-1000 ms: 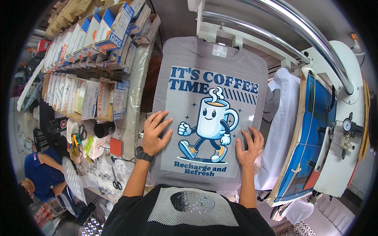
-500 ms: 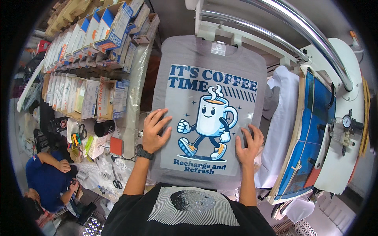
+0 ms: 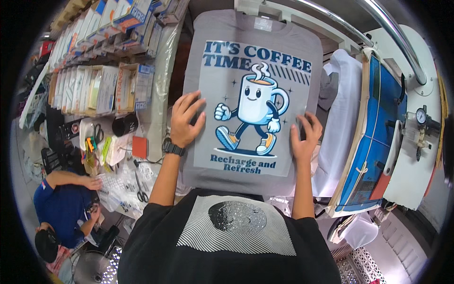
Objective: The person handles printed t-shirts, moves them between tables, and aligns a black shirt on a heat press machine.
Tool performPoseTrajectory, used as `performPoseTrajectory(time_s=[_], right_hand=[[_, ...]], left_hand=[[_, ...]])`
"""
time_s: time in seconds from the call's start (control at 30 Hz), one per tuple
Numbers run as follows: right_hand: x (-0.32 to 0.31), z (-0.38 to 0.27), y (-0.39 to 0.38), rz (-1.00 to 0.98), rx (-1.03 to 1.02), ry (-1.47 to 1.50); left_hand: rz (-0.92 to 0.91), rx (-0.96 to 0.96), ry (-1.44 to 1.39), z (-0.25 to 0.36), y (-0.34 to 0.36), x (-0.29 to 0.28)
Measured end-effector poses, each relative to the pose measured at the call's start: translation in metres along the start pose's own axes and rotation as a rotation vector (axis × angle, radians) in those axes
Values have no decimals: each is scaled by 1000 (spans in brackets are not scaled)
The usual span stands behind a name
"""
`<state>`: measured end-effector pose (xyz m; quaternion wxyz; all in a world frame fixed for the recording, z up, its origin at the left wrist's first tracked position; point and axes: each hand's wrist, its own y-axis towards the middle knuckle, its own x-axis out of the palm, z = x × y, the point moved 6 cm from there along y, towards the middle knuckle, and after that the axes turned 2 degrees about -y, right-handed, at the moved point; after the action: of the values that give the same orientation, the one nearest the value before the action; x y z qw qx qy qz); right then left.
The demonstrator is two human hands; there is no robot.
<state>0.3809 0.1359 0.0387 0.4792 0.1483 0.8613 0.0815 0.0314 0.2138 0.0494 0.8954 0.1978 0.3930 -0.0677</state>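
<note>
A grey T-shirt (image 3: 302, 49) lies spread in front of me, its collar at the far end. On its front is a clear transfer film (image 3: 222, 90) with a printed walking coffee mug, dark blue lettering and stripes. My left hand (image 3: 187, 120) rests at the film's left edge, fingers apart, a black watch on the wrist. Across from it, my right hand (image 3: 306, 135) lies at the film's right edge, thumb and fingers spread. Neither hand grips anything. The surface under the shirt is mostly hidden.
On the right stands a press with a blue panel (image 3: 378, 132), chrome bars (image 3: 397, 40) and a gauge (image 3: 420, 116). White cloth (image 3: 338, 132) hangs beside the shirt. Shelved cardboard boxes (image 3: 127, 87) fill the left, above scissors (image 3: 141, 187). A person in blue (image 3: 64, 203) works at the lower left.
The whole view has shifted, so the shirt and my hands appear higher. Both hands keep about the same place on the film. The other person's arm has stretched toward the table.
</note>
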Motion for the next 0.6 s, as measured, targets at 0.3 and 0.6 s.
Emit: performPoseTrajectory(time_s=[0.3, 0.6], right_hand=[[-33, 1, -66, -26, -82, -14], [-30, -10, -111, -91, -111, -21]], left_hand=[[32, -40, 32, 32, -82, -18], [31, 7, 73, 34, -134, -13]])
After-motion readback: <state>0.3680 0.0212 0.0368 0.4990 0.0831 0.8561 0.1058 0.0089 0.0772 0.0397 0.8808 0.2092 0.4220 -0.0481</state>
